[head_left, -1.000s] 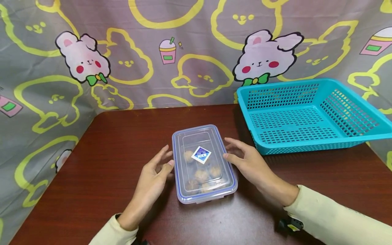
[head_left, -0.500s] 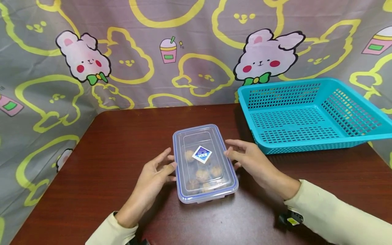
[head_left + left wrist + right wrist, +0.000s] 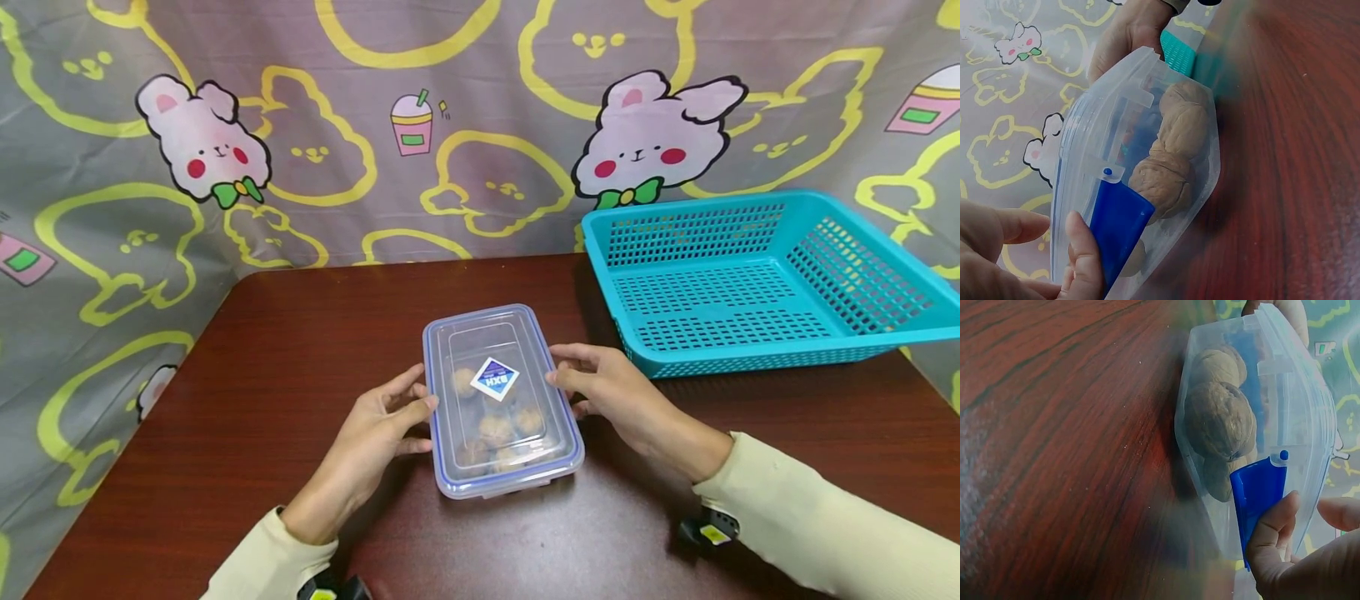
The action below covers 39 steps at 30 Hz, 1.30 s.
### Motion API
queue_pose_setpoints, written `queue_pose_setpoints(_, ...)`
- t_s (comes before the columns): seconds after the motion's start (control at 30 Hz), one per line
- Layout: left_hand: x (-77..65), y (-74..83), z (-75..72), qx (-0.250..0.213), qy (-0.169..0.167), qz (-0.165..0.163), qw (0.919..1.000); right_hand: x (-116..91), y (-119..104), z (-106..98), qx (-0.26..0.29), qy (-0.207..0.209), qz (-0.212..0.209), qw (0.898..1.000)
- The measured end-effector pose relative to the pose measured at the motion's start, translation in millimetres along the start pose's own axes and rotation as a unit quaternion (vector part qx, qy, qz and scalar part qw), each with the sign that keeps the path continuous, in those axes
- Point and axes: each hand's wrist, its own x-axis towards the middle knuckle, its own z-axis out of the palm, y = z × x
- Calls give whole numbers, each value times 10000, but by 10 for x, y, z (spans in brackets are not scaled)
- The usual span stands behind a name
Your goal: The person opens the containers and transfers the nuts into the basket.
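A clear plastic food container [image 3: 480,333] with a blue-lined lid and a diamond-shaped label lies flat on the table. Several walnuts [image 3: 1175,134] show through its wall. On its left side my left hand [image 3: 367,442] has the thumb at the lid's rim and fingers curled at a blue latch [image 3: 1119,219], which slants away from the wall. Opposite, my right hand [image 3: 626,400] holds the right side in the same way. Its fingers bend round another blue latch [image 3: 1259,494], also tilted outward, while the thumb is near the lid's edge.
A turquoise perforated basket [image 3: 712,354] stands at the back right of the dark wooden table [image 3: 300,333]. Behind the table hangs a patterned cloth [image 3: 495,75]. Both sleeves end near dark wrist straps.
Both hands have closed in on the container's sides, their fingers coming under the rim by the latches. The container has barely moved, and the basket stays where it was.
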Motion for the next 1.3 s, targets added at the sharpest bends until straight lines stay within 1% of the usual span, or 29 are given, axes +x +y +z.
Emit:
queue_pose_setpoints(0.17,7,8,-1,-25,-27,-15,10000,6,-5,8,49,-80,-12,10000)
queue_pose_setpoints(0.37,9,21,4,41,-13,-29,10000,2,-2,-3,1,-60,51,10000)
queue_pose_setpoints(0.63,21,39,10,187,89,-71,9998,-3,-9,11,-4,-87,-69,9999)
queue_pose_setpoints(0.8,38,51,6,235,80,-119,9996,-13,-36,19,-60,-78,-84,9999)
queue_pose_setpoints(1.03,28,84,-12,278,46,-42,9996,-24,-97,7,-158,16,-30,9999)
queue_pose_setpoints(1.3,-19,184,-38,309,42,88,9995,-65,-187,-8,-162,29,-147,9998)
